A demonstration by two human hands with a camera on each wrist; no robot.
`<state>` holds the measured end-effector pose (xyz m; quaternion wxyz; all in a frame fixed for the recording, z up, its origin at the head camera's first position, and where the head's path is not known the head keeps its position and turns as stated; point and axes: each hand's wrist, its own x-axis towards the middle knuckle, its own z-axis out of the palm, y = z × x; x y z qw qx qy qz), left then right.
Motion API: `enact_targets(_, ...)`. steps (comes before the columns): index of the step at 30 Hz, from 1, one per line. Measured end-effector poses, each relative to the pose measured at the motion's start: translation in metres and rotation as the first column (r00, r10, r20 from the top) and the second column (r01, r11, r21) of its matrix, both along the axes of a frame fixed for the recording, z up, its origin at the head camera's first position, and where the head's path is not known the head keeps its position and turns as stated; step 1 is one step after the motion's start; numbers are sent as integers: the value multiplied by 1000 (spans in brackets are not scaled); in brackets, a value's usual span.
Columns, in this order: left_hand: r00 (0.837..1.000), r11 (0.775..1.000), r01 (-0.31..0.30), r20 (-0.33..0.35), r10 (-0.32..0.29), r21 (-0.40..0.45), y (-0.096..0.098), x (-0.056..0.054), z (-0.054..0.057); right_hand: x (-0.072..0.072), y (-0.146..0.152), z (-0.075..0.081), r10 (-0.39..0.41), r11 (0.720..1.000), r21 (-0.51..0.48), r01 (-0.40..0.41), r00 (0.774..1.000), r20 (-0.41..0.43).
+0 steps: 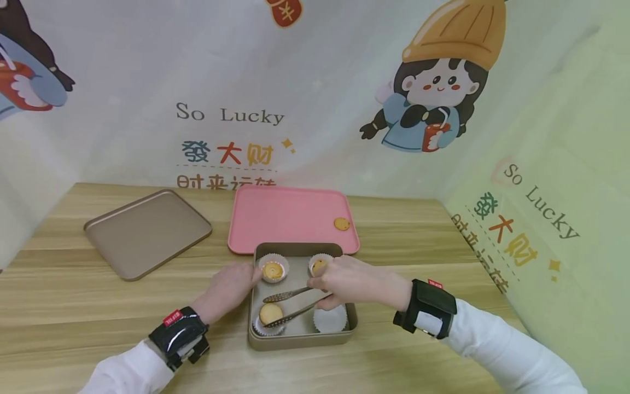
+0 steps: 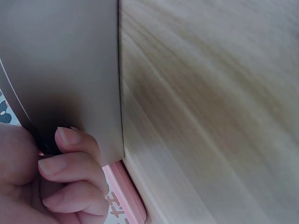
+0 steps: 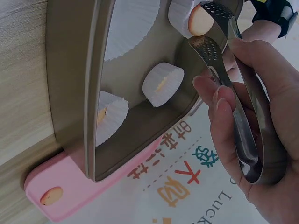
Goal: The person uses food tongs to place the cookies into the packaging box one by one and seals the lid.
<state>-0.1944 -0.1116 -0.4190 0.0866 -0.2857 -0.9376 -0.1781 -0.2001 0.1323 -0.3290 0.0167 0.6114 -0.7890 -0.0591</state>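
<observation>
My right hand (image 1: 344, 279) grips a pair of metal tongs (image 3: 247, 112) with perforated tips, held over a rectangular tin (image 1: 302, 343). The tips stand apart about a round cookie (image 1: 270, 313) at the tin's near-left corner, on a white paper cup (image 1: 269, 330); whether they touch it I cannot tell. Another paper cup with a cookie (image 1: 273, 270) sits far left, and one with a cookie (image 1: 319, 266) far right, partly behind the right hand. A paper cup (image 1: 331, 319) at near right shows no cookie. My left hand (image 2: 74, 172) pinches the tin's left rim with curled fingers.
Behind the tin lies a pink tray (image 1: 285, 216) with one cookie (image 1: 342, 224) at its right side. A flat brown tray (image 1: 147, 232) lies at the table's back left. A printed cloth (image 1: 320, 82) hangs behind the wooden table (image 1: 408, 241).
</observation>
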Motion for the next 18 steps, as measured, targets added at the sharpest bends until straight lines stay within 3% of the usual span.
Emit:
enact_targets(11,996,998,33,-86,-37,-52,-1,-4,-2,1,-7,-1,-21,997,73,26,997,-74)
enact_targets(18,999,1000,10,-32,-11,-28,0,-1,0,2,-6,1,-31,997,70,36,997,-77)
